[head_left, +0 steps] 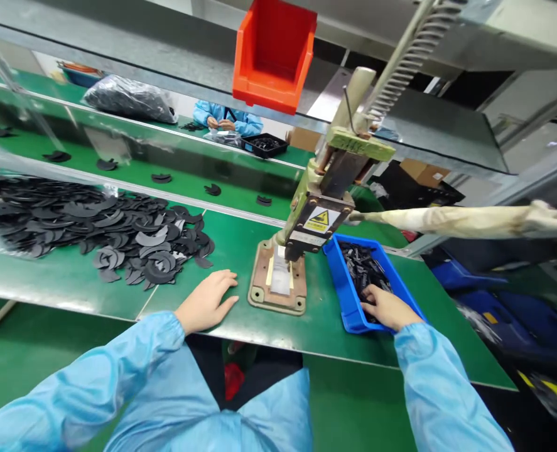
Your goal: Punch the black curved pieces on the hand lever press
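Observation:
My left hand (208,301) rests on the green tabletop, fingers stretched out and holding nothing, just left of the base of a hand press (278,301). Down in a blue bin (346,307) is my right hand (384,307), its fingers bent among small black parts (363,267). The fingertips are partly hidden, and whether they grip a part I cannot make out. The press has a long wrapped lever (429,220) reaching out to the right above the bin. A large heap of curved black pieces (156,245) spreads over the table to the left of my left hand.
An orange bin (275,56) hangs on the shelf above. Behind the table, several black pieces (160,178) lie spaced along a green belt. Across it, a person in blue sleeves (228,119) works near a black tray (265,145). A stuffed plastic bag (130,98) lies at far left.

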Demonstrator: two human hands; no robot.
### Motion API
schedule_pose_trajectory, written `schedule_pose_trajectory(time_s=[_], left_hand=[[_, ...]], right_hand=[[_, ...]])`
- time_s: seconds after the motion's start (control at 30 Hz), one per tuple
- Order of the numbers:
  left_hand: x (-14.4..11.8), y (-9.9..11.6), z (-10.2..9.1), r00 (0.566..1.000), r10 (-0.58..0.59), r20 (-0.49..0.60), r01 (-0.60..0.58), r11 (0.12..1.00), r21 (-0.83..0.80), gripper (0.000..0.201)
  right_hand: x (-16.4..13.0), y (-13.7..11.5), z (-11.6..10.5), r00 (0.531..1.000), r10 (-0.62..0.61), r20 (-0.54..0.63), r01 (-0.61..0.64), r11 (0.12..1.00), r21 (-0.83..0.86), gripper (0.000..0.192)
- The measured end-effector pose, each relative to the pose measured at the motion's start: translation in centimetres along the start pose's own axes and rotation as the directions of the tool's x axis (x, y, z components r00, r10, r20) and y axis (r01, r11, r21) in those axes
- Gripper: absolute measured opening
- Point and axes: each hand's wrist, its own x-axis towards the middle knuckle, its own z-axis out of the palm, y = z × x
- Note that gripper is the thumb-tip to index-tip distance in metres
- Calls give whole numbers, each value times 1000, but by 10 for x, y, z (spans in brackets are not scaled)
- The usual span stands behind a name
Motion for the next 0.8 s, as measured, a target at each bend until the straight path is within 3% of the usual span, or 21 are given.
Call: schedule_pose_trajectory(time_s=[0.17, 0.33, 0.43, 0.53, 0.67, 0.8], left_hand=[[-21, -16, -5, 995, 30, -91, -17, 990, 139, 25], [-24, -24, -1, 994, 28, -109, -10, 987, 158, 30], [-26, -30, -1, 997, 10, -81, 2, 989, 147, 33], [-29, -29, -4, 995, -26, -101, 34, 996, 81, 33], [-30, 6, -9, 977, -40, -210, 36, 999, -21, 30], [-25, 68, -10, 960, 122, -251, -162, 976, -145, 28]], right_hand=[[-8, -9, -7, 993, 28, -112, -32, 999, -30, 26], [-30, -14, -13, 962, 65, -263, -45, 996, 81, 28], [-43, -16, -15, 917, 57, -394, 18, 983, 184, 28], [-61, -30, -13, 842, 56, -536, 133, 942, 307, 36], [-97, -80, 13, 799, 0, -601, 345, 819, 458, 36], [-133, -145, 58, 812, -123, -570, 496, 659, 565, 24]])
